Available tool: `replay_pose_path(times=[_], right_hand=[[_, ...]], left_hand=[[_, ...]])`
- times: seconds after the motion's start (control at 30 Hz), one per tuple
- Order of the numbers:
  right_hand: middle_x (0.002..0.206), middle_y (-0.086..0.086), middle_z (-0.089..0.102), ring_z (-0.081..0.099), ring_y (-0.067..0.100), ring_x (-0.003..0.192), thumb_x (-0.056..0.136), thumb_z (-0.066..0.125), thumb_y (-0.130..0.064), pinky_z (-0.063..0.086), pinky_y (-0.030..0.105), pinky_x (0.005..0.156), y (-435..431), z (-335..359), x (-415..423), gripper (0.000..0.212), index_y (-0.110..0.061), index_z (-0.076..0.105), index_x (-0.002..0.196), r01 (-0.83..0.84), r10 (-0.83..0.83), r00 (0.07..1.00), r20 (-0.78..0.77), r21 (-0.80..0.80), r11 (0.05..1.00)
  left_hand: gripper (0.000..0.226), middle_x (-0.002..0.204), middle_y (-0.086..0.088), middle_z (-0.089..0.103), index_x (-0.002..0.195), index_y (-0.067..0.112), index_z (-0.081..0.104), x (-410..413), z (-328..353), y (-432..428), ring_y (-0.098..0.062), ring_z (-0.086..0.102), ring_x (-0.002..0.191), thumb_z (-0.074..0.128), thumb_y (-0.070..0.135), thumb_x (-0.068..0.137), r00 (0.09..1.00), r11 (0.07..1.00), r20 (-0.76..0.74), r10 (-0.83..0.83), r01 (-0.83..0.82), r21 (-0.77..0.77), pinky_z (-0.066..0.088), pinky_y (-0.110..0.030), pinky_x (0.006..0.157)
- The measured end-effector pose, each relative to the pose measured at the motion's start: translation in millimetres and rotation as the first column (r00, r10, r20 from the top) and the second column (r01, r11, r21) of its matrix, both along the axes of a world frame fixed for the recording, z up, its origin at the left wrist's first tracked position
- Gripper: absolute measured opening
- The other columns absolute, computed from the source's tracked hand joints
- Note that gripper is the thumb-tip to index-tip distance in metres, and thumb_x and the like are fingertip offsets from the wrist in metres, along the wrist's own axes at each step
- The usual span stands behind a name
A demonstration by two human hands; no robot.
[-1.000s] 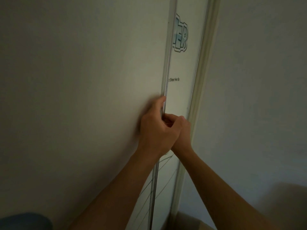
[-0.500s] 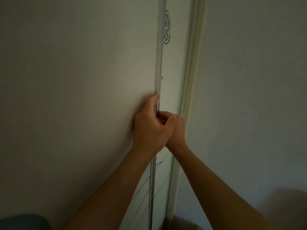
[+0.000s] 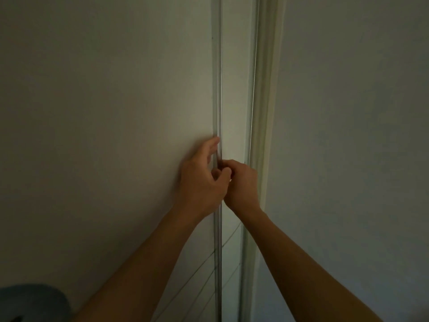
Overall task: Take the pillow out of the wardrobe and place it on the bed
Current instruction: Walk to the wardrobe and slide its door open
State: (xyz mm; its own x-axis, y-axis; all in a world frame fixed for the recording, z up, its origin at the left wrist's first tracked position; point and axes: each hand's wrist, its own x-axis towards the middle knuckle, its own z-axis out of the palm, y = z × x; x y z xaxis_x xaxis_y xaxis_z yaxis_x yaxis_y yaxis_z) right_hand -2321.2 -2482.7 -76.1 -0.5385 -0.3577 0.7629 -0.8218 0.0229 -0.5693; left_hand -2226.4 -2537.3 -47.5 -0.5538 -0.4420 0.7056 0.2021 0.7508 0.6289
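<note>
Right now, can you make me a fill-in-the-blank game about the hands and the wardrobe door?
1. The left hand touches the right hand, and its thumb points ____.
2. The door edge is gripped by ____ hands.
3. The blue-grey thing is in the bottom ____ corner.
Missing words: up, two, left.

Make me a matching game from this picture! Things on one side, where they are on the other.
Things:
1. left hand
2. right hand
3. blue-grey round thing
4. pale upright frame strip

Places:
A. bottom left corner of the picture
B. standing tall, right of both hands
C. gripping the silvery door edge from its left
D. fingers curled at that edge from its right

Pairs: 1-C, 2-D, 3-A, 4-B
</note>
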Motion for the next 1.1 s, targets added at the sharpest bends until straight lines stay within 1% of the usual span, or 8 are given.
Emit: replay_pose_path(times=[0.1, 0.33, 0.5, 0.63, 0.73, 0.87, 0.97, 1.1], right_hand=[[0.067, -0.002, 0.067, 0.06, 0.009, 0.06, 0.085, 0.065, -0.01, 0.046, 0.017, 0.058, -0.9, -2.7, -22.5, 0.008, -0.01, 0.072, 0.081, 0.001, -0.001, 1.0, -0.007, -0.016, 1.0], [0.085, 0.0, 0.074, 0.066, 0.003, 0.075, 0.083, 0.07, -0.009, 0.052, 0.012, 0.069, -2.3, -7.5, -61.8, 0.016, -0.008, 0.073, 0.099, -0.01, 0.022, 0.995, 0.092, -0.13, 0.991], [0.091, 0.005, 0.071, 0.066, 0.009, 0.081, 0.079, 0.068, 0.002, 0.052, 0.012, 0.071, 8.1, -13.8, -84.4, 0.024, -0.006, 0.07, 0.101, 0.033, 0.026, 0.967, 0.254, -0.224, 0.974], [0.104, 0.004, 0.072, 0.063, 0.003, 0.086, 0.084, 0.063, 0.002, 0.045, 0.002, 0.075, 14.5, -19.5, -101.1, 0.031, -0.007, 0.069, 0.113, -0.008, 0.059, 0.96, 0.275, -0.185, 0.983], [0.111, 0.001, 0.072, 0.066, 0.004, 0.093, 0.089, 0.058, -0.004, 0.05, 0.011, 0.083, 17.9, -18.8, -113.4, 0.034, -0.01, 0.067, 0.121, -0.056, 0.106, 0.945, 0.31, -0.166, 0.984], [0.089, -0.009, 0.072, 0.067, 0.001, 0.084, 0.091, 0.053, -0.007, 0.055, 0.024, 0.079, 21.9, -17.7, -129.2, 0.026, -0.02, 0.071, 0.106, -0.087, 0.126, 0.946, 0.298, -0.139, 0.987], [0.079, 0.005, 0.071, 0.066, 0.012, 0.075, 0.091, 0.05, -0.008, 0.052, 0.032, 0.069, 21.9, -19.8, -140.0, 0.019, -0.012, 0.069, 0.092, -0.075, 0.106, 0.952, 0.289, -0.116, 0.99], [0.072, -0.006, 0.069, 0.066, -0.001, 0.077, 0.093, 0.049, -0.017, 0.05, 0.024, 0.071, 22.8, -19.8, -149.4, 0.021, -0.018, 0.07, 0.095, -0.094, 0.14, 0.932, 0.335, -0.149, 0.984]], left_hand=[[0.069, 0.145, 0.005, 0.046, 0.144, 0.027, 0.037, -18.3, -0.2, 0.2, -0.008, 0.043, 0.132, 0.064, 0.009, 0.083, 0.999, 0.999, 0.026, -0.031, 0.03, 0.031, 0.034, 0.0, 0.092], [0.075, 0.152, 0.0, 0.036, 0.148, 0.022, 0.028, -62.2, 2.7, 4.4, -0.005, 0.033, 0.138, 0.06, 0.001, 0.083, 0.988, 0.986, 0.065, -0.137, 0.129, 0.105, 0.036, 0.0, 0.09], [0.072, 0.15, -0.001, 0.039, 0.147, 0.02, 0.03, -97.3, 2.2, 6.3, -0.008, 0.036, 0.137, 0.059, 0.003, 0.084, 0.988, 0.982, 0.087, -0.129, 0.114, 0.153, 0.035, -0.025, 0.108], [0.069, 0.146, 0.0, 0.045, 0.145, 0.018, 0.034, -121.0, -8.8, 6.5, -0.008, 0.04, 0.133, 0.06, 0.006, 0.081, 0.99, 0.989, 0.117, -0.073, 0.057, 0.138, 0.036, -0.029, 0.109], [0.068, 0.144, 0.0, 0.047, 0.143, 0.017, 0.036, -137.8, -10.4, 7.1, -0.007, 0.042, 0.131, 0.061, 0.005, 0.08, 0.994, 0.989, 0.101, -0.049, 0.034, 0.144, 0.035, -0.027, 0.109], [0.066, 0.144, 0.0, 0.047, 0.142, 0.017, 0.037, -160.2, -7.3, 10.8, -0.01, 0.042, 0.131, 0.061, 0.01, 0.081, 0.997, 0.989, 0.08, -0.01, -0.002, 0.145, 0.035, -0.028, 0.108], [0.066, 0.145, 0.0, 0.045, 0.143, 0.018, 0.036, -172.6, -8.0, 13.5, -0.01, 0.041, 0.132, 0.06, 0.007, 0.082, 0.998, 0.987, 0.065, -0.016, 0.005, 0.162, 0.034, -0.026, 0.107], [0.066, 0.145, -0.002, 0.046, 0.142, 0.016, 0.037, -184.7, -8.9, 9.6, -0.009, 0.042, 0.131, 0.059, 0.003, 0.081, 0.997, 0.985, 0.064, -0.038, 0.026, 0.173, 0.033, -0.023, 0.106]])
